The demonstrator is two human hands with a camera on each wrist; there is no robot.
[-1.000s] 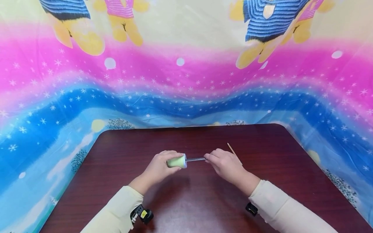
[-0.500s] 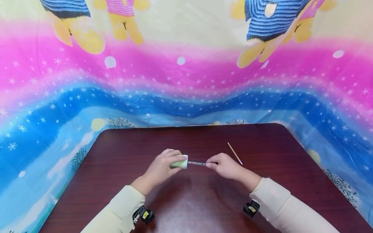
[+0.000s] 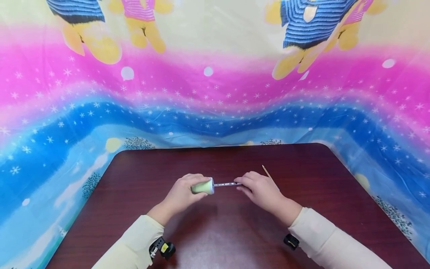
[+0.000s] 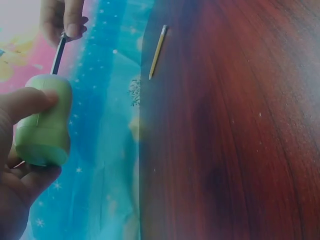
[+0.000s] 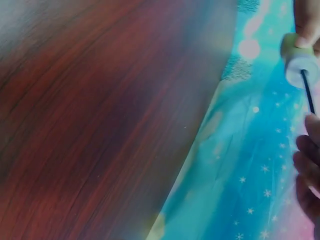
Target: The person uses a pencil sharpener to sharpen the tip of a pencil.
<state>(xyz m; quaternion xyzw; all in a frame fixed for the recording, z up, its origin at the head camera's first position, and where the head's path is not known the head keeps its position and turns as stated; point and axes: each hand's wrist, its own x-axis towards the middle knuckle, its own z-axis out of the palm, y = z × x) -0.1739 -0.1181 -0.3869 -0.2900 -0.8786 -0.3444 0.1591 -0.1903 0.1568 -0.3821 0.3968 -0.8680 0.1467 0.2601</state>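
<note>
Held sideways above the table, a light green pencil sharpener (image 3: 202, 186) with a white end sits in my left hand (image 3: 180, 193). Its thumb and fingers are wrapped around the body, as the left wrist view also shows. A dark pencil (image 3: 226, 184) with light markings runs into the white end; its tip is hidden inside. My right hand (image 3: 262, 189) pinches the pencil's other end between thumb and fingers. In the right wrist view the white face (image 5: 300, 72) of the sharpener shows, with the pencil entering it.
A yellow pencil (image 4: 158, 52) with a pale end lies on the dark red-brown table (image 3: 215, 231), partly behind my right hand in the head view. A printed cloth (image 3: 215, 108) hangs beyond the table's far edge. Each wrist wears a small black camera mount.
My right hand has rolled one way and back while pinching the dark pencil, whose markings turned with it. The sharpener dipped slightly and came back, still in my left hand.
</note>
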